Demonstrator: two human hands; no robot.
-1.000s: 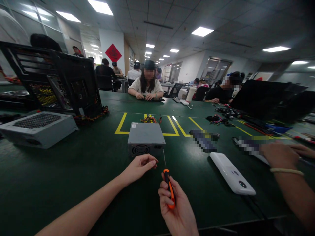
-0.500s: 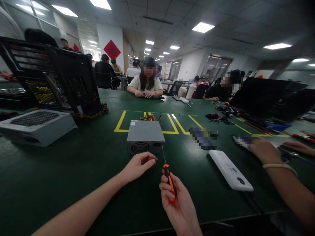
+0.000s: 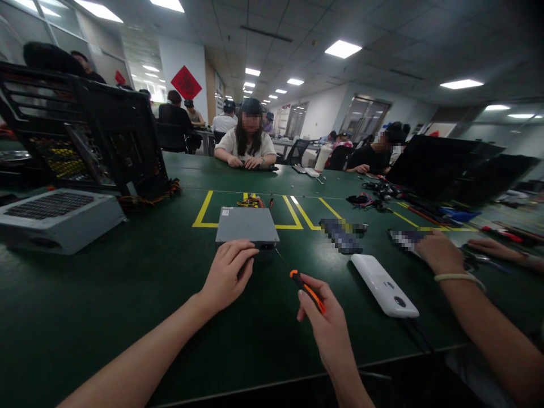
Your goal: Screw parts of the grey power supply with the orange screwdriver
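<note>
A grey computer power supply point(image 3: 246, 224) sits on the green table with its front face toward me and its cable bundle point(image 3: 255, 202) behind it. My left hand point(image 3: 229, 272) is at its front edge, covering most of the fan; the fingers are bent loosely and the thumb stands apart, gripping nothing. Whether the fingertips press on the case I cannot tell. In my right hand point(image 3: 321, 306) is a screwdriver point(image 3: 308, 292) with an orange and black handle. Its thin shaft slants up and left, the tip close to the case's lower right front corner, beside the power socket.
A second power supply point(image 3: 59, 218) and a black computer case point(image 3: 85, 133) stand at left. To the right lie a white power bank point(image 3: 385, 286) and a pixelated phone-like thing point(image 3: 340, 235). A co-worker's hand point(image 3: 442, 252) reaches in at right. Another person sits opposite.
My left hand has moved up to the power supply's front edge. My right hand has shifted right, and the screwdriver now slants more to the left. The view has turned slightly right.
</note>
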